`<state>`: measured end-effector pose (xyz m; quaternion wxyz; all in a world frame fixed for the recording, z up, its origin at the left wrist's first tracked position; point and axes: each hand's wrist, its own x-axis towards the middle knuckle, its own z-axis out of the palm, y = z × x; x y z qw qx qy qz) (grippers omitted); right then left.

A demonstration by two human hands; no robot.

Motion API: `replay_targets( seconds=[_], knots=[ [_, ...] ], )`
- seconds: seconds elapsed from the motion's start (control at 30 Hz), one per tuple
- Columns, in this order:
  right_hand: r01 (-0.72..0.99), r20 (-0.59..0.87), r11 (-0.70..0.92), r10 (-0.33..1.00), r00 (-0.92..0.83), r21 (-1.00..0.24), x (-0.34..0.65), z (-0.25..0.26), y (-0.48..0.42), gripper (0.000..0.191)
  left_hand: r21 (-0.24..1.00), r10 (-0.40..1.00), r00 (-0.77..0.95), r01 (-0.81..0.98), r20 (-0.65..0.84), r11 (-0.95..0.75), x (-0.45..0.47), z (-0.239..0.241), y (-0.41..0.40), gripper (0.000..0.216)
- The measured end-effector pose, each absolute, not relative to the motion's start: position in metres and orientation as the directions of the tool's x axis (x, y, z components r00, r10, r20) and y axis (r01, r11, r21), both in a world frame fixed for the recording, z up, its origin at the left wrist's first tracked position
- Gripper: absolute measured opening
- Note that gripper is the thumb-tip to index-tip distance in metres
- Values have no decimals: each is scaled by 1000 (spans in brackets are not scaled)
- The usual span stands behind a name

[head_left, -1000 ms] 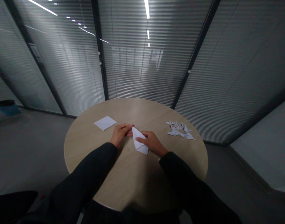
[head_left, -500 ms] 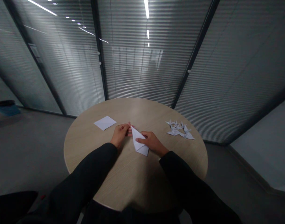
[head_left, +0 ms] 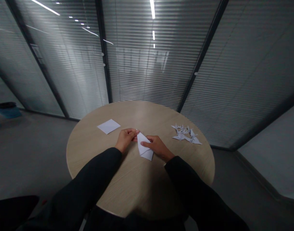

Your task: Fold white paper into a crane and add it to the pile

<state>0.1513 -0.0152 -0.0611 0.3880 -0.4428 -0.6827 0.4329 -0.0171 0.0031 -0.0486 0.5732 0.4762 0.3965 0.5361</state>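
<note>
Between my hands, just above the round table [head_left: 127, 179], is a folded sheet of white paper [head_left: 144, 150], narrow at its far end and crossed by a crease lower down. My right hand [head_left: 157, 147] grips its right edge, thumb on top and fingers behind. At the far tip, my left hand [head_left: 126, 138] pinches the paper between thumb and fingers. The exact fold under the left fingertips is too small to make out.
To the left on the table lies a flat stack or sheet of white paper [head_left: 108, 126]. Several folded paper cranes [head_left: 185, 133] sit in a pile at the right. Glass panels with blinds [head_left: 147, 73] stand behind the table. A blue bin [head_left: 8, 111] is on the floor far left.
My left hand has moved slightly right and closed on the paper's far tip. That tip, pointed before, now looks shorter and blunter. My right hand keeps its grip.
</note>
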Motion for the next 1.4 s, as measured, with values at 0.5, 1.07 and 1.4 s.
replay_targets(
  seconds=[0.5,1.07,1.4],
  knots=[
    [134,73,123,942,-328,-983,150,-59,-19,35,974,995,13,-208,98,-93,-12,-44,-2,45],
    [148,111,146,969,-221,-978,152,-61,-16,31,989,984,155,-130,90,-70,-11,-42,-7,28],
    [153,83,129,957,-278,-980,153,-57,-19,39,991,990,113,-110,84,-72,-11,-45,-3,22]
  ],
)
